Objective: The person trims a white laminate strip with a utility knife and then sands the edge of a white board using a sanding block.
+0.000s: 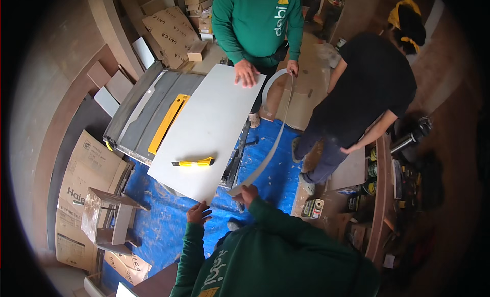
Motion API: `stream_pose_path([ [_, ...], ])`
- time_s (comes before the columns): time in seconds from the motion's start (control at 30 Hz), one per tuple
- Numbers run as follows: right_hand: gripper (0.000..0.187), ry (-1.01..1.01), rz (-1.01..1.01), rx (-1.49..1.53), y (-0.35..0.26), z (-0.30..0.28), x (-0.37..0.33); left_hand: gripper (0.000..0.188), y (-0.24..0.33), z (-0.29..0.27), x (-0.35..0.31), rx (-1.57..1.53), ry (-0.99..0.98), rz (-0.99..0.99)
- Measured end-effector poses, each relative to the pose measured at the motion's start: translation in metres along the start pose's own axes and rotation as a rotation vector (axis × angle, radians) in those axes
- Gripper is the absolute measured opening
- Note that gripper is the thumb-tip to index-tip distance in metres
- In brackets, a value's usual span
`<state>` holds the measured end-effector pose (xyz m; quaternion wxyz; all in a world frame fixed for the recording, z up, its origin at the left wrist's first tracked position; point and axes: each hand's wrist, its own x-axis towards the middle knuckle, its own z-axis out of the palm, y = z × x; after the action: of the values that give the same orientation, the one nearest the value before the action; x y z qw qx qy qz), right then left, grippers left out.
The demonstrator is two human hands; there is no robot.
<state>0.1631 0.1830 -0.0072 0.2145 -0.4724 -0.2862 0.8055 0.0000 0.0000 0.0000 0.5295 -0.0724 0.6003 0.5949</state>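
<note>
A large white panel (204, 113) lies across a work stand, one corner pointing toward me. My left hand (198, 214) is at that near corner, its upper finger touching the edge and the others spread loosely apart. My right hand (248, 195) is closed around the near end of a long, thin pale strip (275, 144), held just off the panel's right side. The strip bows up to a co-worker's hand (292, 67), which grips it further along. That co-worker's other hand (246, 74) rests flat on the panel's far end. On the panel lies a yellow utility knife (194, 162).
Beside the panel is a grey table saw (138, 110) with a yellow insert (168, 124). A blue tarp (153, 195) covers the floor. A small wooden step stool (109, 218) stands left. Another person in black (367, 87) bends at right, near a tool shelf (377, 195).
</note>
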Motion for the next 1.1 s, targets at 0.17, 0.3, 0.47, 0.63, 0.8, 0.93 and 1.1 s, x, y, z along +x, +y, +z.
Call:
stream_pose_path([
  [0.17,0.03,0.083,0.044,-0.011,-0.011,-0.091,-0.011,0.054,-0.004,0.011,-0.033,0.192,0.318,0.191],
  [0.3,0.03,0.118,0.061,-0.022,-0.016,-0.131,-0.011,0.042,0.003,-0.015,-0.027,0.642,0.586,0.597],
  [0.47,0.029,0.152,0.109,-0.055,-0.046,-0.179,-0.023,0.039,0.066,0.057,-0.034,1.181,0.621,0.979],
  [0.63,0.028,0.068,0.123,-0.044,-0.057,-0.199,-0.026,0.06,0.117,0.063,0.005,1.683,0.486,1.076],
  [0.8,0.03,0.093,0.176,-0.014,-0.04,-0.228,-0.001,0.061,0.139,0.024,0.038,1.778,0.355,0.872],
  [0.93,0.029,-0.039,-0.185,-0.388,-0.008,-0.317,0.035,0.047,0.135,0.04,0.07,1.759,0.296,1.096],
  [1.1,0.027,-0.02,-0.058,-0.243,-0.044,-0.281,0.011,0.034,0.114,0.027,0.059,1.599,0.502,1.179],
])
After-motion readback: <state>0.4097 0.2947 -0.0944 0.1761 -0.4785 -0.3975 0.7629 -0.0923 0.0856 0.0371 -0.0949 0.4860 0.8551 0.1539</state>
